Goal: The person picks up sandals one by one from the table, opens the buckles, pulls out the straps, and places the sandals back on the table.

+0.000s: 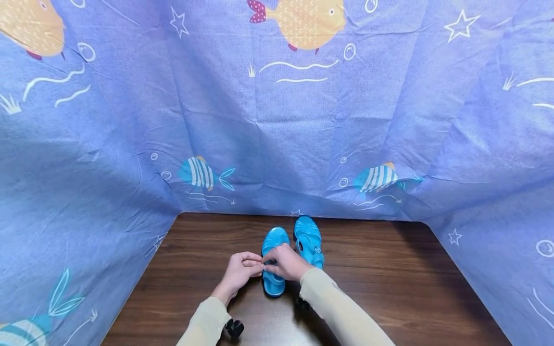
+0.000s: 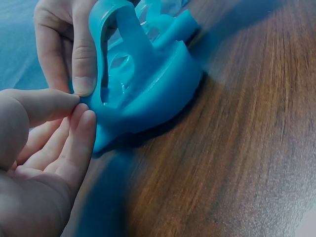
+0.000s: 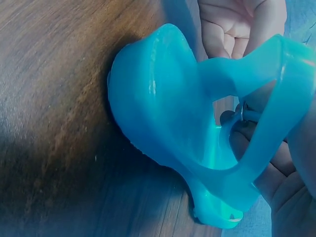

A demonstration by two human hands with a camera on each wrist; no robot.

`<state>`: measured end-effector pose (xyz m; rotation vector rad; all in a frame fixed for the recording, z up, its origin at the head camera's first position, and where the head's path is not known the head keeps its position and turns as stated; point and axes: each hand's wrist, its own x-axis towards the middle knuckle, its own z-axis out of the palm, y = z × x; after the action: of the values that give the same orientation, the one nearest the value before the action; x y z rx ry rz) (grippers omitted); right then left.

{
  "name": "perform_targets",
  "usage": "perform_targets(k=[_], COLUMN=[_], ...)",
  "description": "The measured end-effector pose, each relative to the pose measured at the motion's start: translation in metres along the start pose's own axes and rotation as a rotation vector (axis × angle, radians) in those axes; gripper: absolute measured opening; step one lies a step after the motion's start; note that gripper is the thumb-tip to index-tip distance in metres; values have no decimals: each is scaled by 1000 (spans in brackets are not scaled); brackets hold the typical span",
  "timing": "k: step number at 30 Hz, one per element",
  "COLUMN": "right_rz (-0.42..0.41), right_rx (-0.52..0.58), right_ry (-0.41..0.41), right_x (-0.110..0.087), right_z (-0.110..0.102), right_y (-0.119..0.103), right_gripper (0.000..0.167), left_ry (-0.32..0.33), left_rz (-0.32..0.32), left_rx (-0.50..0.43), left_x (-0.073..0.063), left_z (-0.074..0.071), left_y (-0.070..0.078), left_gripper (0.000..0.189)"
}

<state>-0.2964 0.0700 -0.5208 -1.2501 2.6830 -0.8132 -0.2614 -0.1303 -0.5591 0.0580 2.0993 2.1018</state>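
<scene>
Two blue jelly sandals lie side by side, toes toward the back of the table. Both hands are at the near-left sandal [image 1: 275, 235], on the left side of its strap. With thumb and fingertips my left hand [image 1: 239, 272] pinches the strap's end; the left wrist view shows those fingertips meeting at the edge of the blue strap [image 2: 129, 34]. My right hand [image 1: 290, 263] reaches over the sandal and grips the same strap, its thumb pressed on it. A small metal buckle [image 3: 243, 111] shows between the fingers, partly hidden.
The second sandal [image 1: 306, 230] stands just to the right and slightly farther back, near the curtain. The brown wooden table [image 1: 381, 278] spreads around both. A blue fish-print curtain [image 1: 294, 125] closes off the back and sides.
</scene>
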Motion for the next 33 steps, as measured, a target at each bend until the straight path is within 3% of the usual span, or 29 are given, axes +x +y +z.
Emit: perform_targets(k=[10,23,33], right_rz=[-7,-33,-9], right_rx=[20,-7,-18], right_ry=[0,-10,6], right_x=[-2,-3,-2], right_z=[3,8,2], right_y=[2,0,1], right_gripper=[20,22,22], left_ry=[-15,19,42], left_rz=[4,-25,-16], left_rx=[-5,33,7], left_x=[-2,-9,1], left_z=[1,1,5], left_y=[1,5,3], left_gripper=[25,22,18])
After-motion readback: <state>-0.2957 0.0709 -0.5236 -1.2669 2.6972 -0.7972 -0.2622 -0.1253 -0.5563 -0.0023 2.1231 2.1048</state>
